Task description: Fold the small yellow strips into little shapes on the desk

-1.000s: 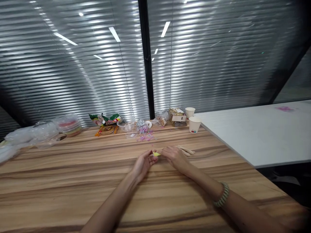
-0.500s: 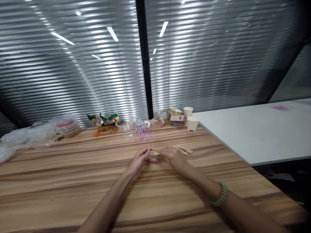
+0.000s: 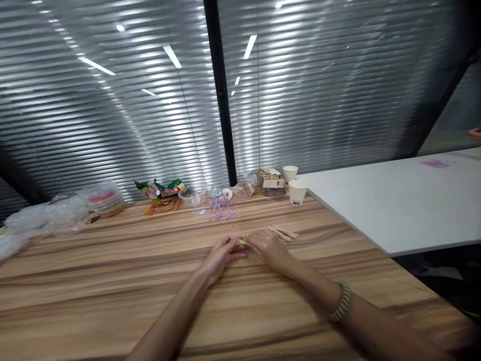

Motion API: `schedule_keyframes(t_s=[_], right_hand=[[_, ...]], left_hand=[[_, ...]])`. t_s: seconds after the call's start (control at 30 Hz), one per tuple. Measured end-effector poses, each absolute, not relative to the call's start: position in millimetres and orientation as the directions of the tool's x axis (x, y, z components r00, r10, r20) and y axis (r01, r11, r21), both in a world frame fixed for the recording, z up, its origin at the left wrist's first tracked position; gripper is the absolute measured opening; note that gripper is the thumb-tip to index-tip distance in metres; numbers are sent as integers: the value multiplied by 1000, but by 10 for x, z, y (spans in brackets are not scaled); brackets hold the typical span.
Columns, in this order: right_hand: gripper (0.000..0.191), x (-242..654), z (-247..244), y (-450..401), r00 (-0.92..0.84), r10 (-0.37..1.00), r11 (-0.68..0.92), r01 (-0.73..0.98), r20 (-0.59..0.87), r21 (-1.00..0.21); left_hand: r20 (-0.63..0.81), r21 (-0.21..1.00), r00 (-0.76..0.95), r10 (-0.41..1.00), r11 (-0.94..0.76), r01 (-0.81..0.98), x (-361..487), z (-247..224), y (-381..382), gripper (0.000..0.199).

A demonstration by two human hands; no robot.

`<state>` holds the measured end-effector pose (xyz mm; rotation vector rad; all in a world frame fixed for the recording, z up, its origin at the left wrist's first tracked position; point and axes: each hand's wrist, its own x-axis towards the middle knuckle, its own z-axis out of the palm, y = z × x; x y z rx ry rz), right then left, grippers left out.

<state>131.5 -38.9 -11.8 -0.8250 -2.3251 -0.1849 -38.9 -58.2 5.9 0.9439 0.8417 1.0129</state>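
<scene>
A small yellow piece [image 3: 241,242] shows between my two hands over the wooden table [image 3: 112,281]. The thumb and forefinger of my left hand [image 3: 222,256] pinch its left end, with the other fingers stretched out below. My right hand [image 3: 268,246], with a braided band on the wrist, has its fingers bent together at the piece's right end. Pale sticks [image 3: 283,233] lie just beyond my right hand. Scattered pink and purple bits [image 3: 224,214] lie farther back, beside a clear bag of similar bits [image 3: 217,198].
Two paper cups [image 3: 298,192] and a small box [image 3: 273,181] stand at the back. Snack packets [image 3: 163,195], clear tubs [image 3: 194,198] and stacked lids [image 3: 103,199] line the back left. A white table [image 3: 394,205] adjoins on the right; another person's hand [image 3: 475,133] shows at the frame's edge.
The yellow piece looks flatter and narrower between my fingers. My left hand has dropped slightly in the view. Another person's hand has appeared at the far right.
</scene>
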Motion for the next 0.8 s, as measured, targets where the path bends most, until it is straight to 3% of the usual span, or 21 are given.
schedule_keyframes(t_s=[0.13, 0.33, 0.6, 0.7, 0.8], right_hand=[[23, 1293, -112, -383, -572, 517, 797, 592, 636, -116], [25, 1255, -140, -391, -576, 492, 844, 498, 653, -197], [17, 1270, -133, -413, -545, 577, 813, 453, 608, -366], [21, 1286, -137, -392, -540, 601, 795, 476, 588, -376], [28, 1350, -129, -332, -489, 645, 752, 545, 588, -371]], left_hand=[[-98, 910, 244, 965, 186, -371, -309, 50, -623, 27], [-183, 876, 139, 973, 226, -426, -341, 15, -590, 40], [-8, 982, 152, 988, 36, -186, -464, 28, -549, 23], [-56, 982, 188, 980, 88, -165, -511, -17, -479, 24], [-146, 941, -2, 989, 138, -308, -694, -13, -334, 23]])
